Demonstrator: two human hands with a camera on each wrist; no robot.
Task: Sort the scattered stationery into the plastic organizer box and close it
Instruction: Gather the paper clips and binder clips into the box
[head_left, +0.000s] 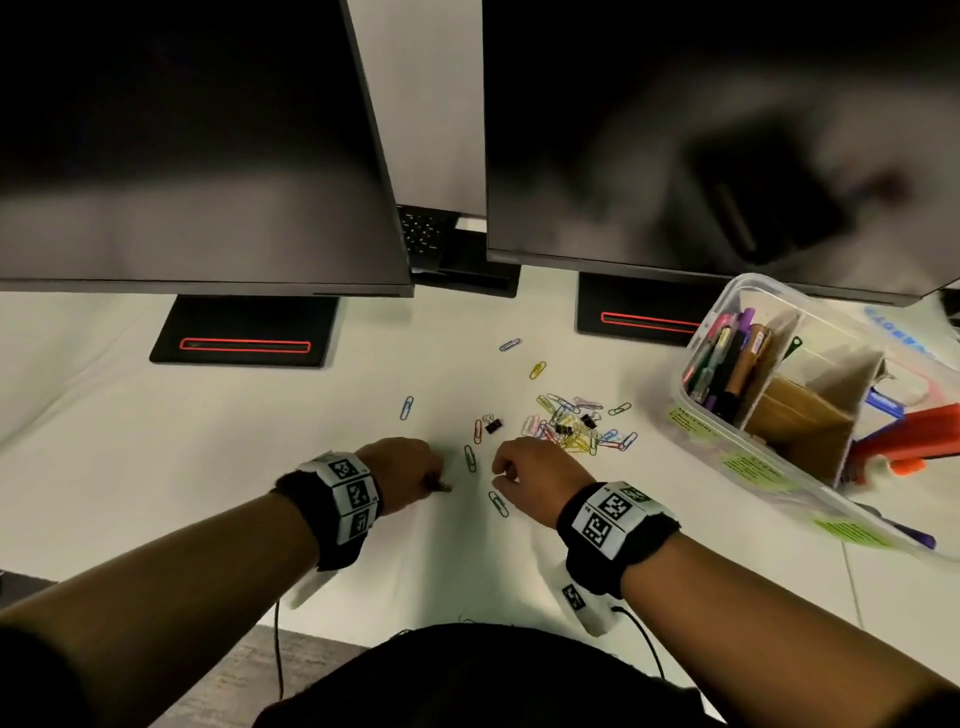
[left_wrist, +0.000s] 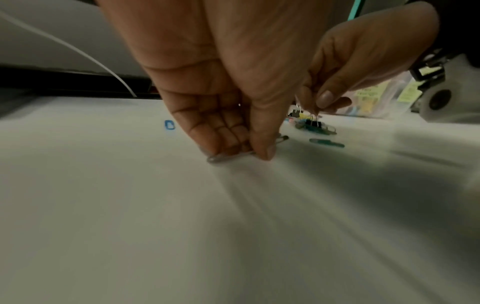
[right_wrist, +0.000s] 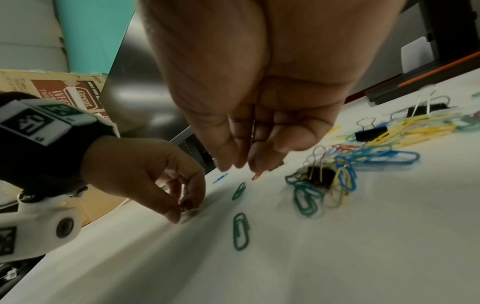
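My left hand (head_left: 439, 484) is down on the white table, thumb and fingers pinching a pale paper clip (left_wrist: 223, 157) that lies flat. My right hand (head_left: 501, 475) hovers just to the right with its fingers curled together; a thin wire piece (right_wrist: 253, 131), seemingly a paper clip, shows between them. Two green clips (head_left: 470, 458) (head_left: 498, 503) lie between the hands. A heap of coloured paper clips (head_left: 571, 426) with small black binder clips (head_left: 491, 423) sits just beyond. The clear plastic organizer box (head_left: 691, 415) stands open at the right, holding pens and cardboard dividers.
Two dark monitors on black stands (head_left: 244, 332) (head_left: 639, 312) line the back of the table, with a keyboard (head_left: 423, 228) behind them. Stray clips lie apart: blue (head_left: 407, 408), blue (head_left: 510, 344), yellow (head_left: 537, 370). The table's near edge runs below my wrists.
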